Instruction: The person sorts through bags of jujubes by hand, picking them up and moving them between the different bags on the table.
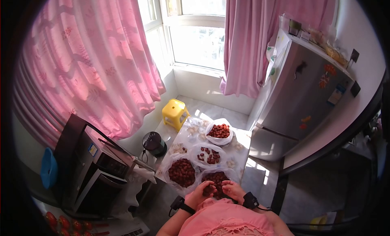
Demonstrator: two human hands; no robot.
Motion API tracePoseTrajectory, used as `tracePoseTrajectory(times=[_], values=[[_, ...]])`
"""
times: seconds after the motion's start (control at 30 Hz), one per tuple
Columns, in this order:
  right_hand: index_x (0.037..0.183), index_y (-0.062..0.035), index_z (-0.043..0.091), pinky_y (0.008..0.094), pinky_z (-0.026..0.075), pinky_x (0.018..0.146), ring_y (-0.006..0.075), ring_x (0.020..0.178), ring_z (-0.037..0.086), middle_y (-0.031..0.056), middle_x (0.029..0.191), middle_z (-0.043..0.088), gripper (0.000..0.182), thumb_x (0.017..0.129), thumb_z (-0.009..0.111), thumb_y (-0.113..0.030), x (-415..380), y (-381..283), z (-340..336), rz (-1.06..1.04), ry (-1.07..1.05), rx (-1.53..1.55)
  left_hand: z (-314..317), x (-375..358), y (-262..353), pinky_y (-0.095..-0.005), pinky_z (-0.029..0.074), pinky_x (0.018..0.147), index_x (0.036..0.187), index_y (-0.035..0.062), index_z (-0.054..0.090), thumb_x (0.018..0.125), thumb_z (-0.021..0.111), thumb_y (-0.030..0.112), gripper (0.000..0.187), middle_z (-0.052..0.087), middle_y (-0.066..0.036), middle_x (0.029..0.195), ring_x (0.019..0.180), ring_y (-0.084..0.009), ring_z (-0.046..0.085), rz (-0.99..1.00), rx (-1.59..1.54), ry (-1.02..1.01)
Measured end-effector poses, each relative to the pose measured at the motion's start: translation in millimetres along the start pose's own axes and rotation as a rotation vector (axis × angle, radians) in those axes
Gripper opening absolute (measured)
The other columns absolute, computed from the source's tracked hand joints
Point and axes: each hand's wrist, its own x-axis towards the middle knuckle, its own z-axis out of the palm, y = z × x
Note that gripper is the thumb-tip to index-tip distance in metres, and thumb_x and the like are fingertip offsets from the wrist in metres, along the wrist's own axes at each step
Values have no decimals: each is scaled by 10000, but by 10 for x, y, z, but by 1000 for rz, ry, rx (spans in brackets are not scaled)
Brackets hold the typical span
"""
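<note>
My left hand point(203, 191) is cupped at the near table edge, its fingers curled around a few dark red dates point(209, 190). Facing it, my right hand point(234, 190) has its fingers bent and slightly apart, with nothing visible in them. Both are over the nearest plastic bag of red dates point(216, 178). To the left lies a fuller bag of dark dates point(181, 172). Beyond my hands, a white plastic bag point(210, 148) bears a sparse scatter of dates point(211, 156). At the far end, another white bag holds brighter red dates point(219, 131).
A patterned cloth covers the table point(239, 148). A yellow stool point(175, 111) stands behind it, and a black cylindrical bin point(154, 143) to its left. An oven-like appliance point(101, 191) is at left; a grey refrigerator point(298, 89) is at right.
</note>
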Motion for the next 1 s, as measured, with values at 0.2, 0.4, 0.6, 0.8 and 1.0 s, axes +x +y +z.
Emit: tracePoseTrajectory(times=[0.2, 0.4, 0.6, 0.8, 1.0], values=[[995, -63, 529, 289, 492, 672, 171, 763, 582, 54, 864, 592, 217, 786, 580, -32, 12, -13, 18, 29, 78, 55, -49, -30, 96, -281, 455, 584, 915, 122, 570, 863, 478, 273, 184, 627, -35, 838, 816, -187, 604, 65, -36, 17], [1004, -67, 541, 303, 464, 695, 184, 807, 568, 63, 903, 605, 179, 830, 539, -112, 59, 38, -41, 32, 137, 55, -169, -106, 156, -274, 464, 565, 934, 126, 560, 854, 478, 325, 229, 629, -34, 878, 802, -173, 614, 146, -17, 45], [1012, -57, 532, 304, 463, 694, 191, 795, 562, 70, 923, 594, 187, 834, 533, -116, 61, 69, -27, 45, 160, 45, -162, -188, 217, -304, 484, 560, 949, 99, 563, 849, 432, 351, 301, 626, -49, 883, 799, -188, 614, 149, -89, 73], [1017, -54, 525, 308, 464, 689, 199, 784, 559, 72, 913, 592, 186, 840, 522, -109, 89, 119, -36, 41, 154, 66, -295, -94, 121, -281, 474, 519, 947, 83, 563, 876, 425, 351, 310, 627, -51, 858, 752, -173, 616, 138, -74, 119], [1044, -52, 519, 315, 465, 695, 206, 790, 559, 75, 913, 590, 206, 843, 516, -100, 129, 139, 33, 51, 128, 53, -318, -118, 74, -229, 419, 460, 974, 76, 538, 875, 460, 382, 331, 584, -13, 745, 645, -116, 575, 153, -34, 144]])
